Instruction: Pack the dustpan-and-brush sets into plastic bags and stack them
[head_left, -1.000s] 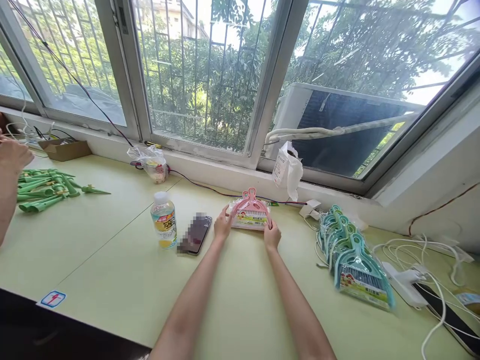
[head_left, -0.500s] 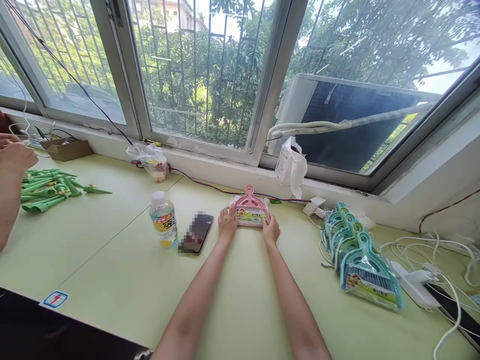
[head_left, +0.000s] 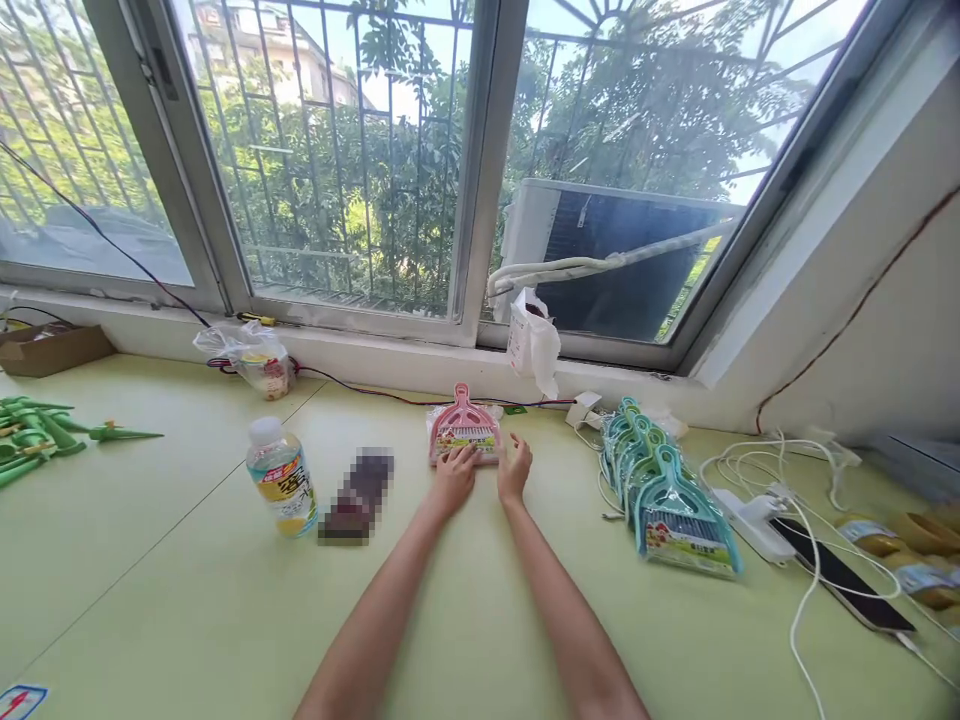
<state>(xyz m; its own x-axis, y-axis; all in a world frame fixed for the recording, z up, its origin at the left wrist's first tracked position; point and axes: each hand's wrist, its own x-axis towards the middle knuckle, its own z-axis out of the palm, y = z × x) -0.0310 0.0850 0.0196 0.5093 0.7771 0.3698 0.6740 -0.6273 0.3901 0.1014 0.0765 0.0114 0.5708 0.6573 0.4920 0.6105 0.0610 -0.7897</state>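
Note:
A pink dustpan and brush set [head_left: 463, 410] in clear wrap, with a printed label across its brush, lies on the pale green table near the window wall, handle pointing away from me. The fingers of my left hand [head_left: 453, 478] lie stretched over its front edge and label. Close by its right front corner is my right hand [head_left: 515, 468], fingers raised and apart, not wrapped around the set; whether it touches the side is hard to tell. Several wrapped teal dustpan and brush sets [head_left: 679, 505] overlap in a row to the right.
A drink bottle [head_left: 283, 478] and a blurred-out phone [head_left: 358, 497] are left of my arms. Green cone-shaped pieces [head_left: 49, 430] lie far left. White cables [head_left: 806, 560], a power strip [head_left: 750, 525] and a black phone [head_left: 840, 575] occupy the right side.
My view has turned to the right. My left hand has shifted from the set's left side to its front edge, and my right hand has loosened from its right side.

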